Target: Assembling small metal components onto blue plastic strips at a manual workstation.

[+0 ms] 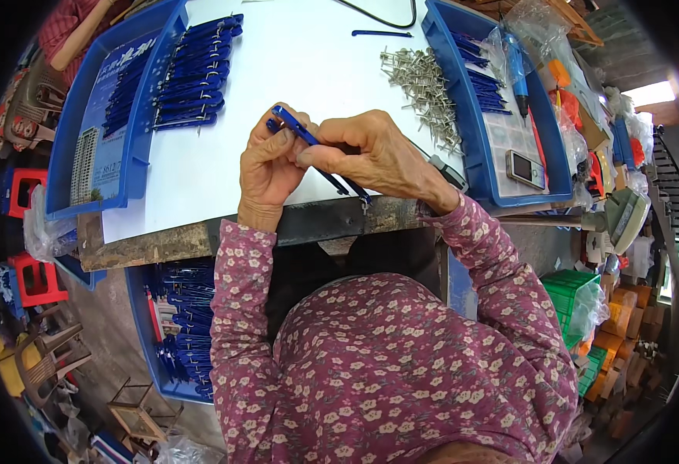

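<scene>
Over the near edge of the white-covered table, both my hands hold a long blue plastic piece [297,127]. My left hand [266,170] pinches its upper end between thumb and fingers. My right hand [378,151], also closed, grips it from the right, fingers and thumb together. Two slim dark-blue legs stick out below the hands, pointing toward the table edge. Further back on the right lies a heap of small silver metal pins [424,89] with wide heads. A stack of similar blue pieces [192,73] lies to the left, and a single blue strip [383,33] at the back.
Blue trays flank the work surface: the left tray [140,147] and the right tray [471,147], which holds blue parts, a phone [525,169] and a blue pen-shaped tool [517,73]. Below the table is a full blue bin [140,329]. Another person's arm [80,39] shows far left.
</scene>
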A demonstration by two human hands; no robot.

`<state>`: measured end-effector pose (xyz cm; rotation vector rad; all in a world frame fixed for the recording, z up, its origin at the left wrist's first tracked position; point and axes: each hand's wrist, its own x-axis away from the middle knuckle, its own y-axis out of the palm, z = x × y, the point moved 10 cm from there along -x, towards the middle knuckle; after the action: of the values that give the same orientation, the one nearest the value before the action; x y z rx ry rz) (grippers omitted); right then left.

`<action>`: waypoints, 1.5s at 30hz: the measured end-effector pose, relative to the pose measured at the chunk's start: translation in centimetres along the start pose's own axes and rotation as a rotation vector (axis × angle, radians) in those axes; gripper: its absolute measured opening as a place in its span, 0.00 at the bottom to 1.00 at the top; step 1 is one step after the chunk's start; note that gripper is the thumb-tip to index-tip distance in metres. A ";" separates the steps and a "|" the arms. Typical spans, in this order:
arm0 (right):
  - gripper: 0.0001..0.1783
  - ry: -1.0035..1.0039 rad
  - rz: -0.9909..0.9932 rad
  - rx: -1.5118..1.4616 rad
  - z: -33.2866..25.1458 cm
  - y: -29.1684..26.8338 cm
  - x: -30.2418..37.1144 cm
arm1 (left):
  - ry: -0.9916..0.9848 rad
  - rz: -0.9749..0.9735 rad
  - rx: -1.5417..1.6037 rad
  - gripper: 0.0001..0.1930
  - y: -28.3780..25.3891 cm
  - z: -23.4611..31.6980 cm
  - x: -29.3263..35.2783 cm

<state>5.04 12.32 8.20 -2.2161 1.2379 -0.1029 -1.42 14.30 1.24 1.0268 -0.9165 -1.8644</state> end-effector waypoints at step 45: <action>0.10 0.564 0.024 -1.068 7.6 5.0 8.5 | -0.379 0.183 -0.387 0.25 2.3 -2.9 6.3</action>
<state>8.65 7.00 -2.50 -3.2141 1.9236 -0.0613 -0.40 7.19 0.12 0.3505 -0.7835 -2.0084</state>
